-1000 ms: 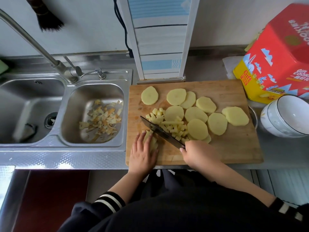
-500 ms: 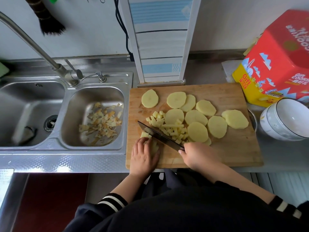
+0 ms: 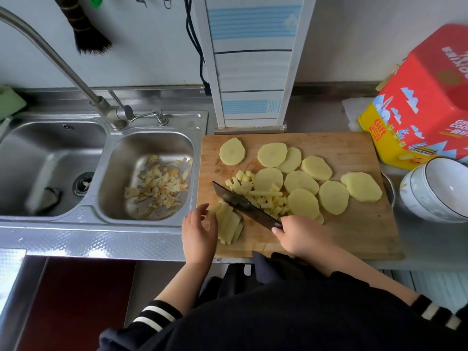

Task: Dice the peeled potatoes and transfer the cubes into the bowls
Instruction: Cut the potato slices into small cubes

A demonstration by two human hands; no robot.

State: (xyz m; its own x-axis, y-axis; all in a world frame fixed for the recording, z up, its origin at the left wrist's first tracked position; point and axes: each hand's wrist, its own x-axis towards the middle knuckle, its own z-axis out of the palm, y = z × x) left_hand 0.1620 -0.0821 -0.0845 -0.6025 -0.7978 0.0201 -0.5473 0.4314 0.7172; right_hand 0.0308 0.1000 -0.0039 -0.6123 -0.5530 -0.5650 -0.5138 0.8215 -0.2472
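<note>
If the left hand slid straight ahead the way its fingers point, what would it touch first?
Probably the dark knife blade: the left hand, fingers straight beside the pale potato strips, points up-board toward the blade's tip. Depth is unclear; it might pass just left of it.

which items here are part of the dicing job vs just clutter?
In the job: potato slices, potato strips, diced cubes, knife in right hand, left hand, cutting board, white bowls.

Lying about: peelings, sink, faucet, red gift box, brush.
</note>
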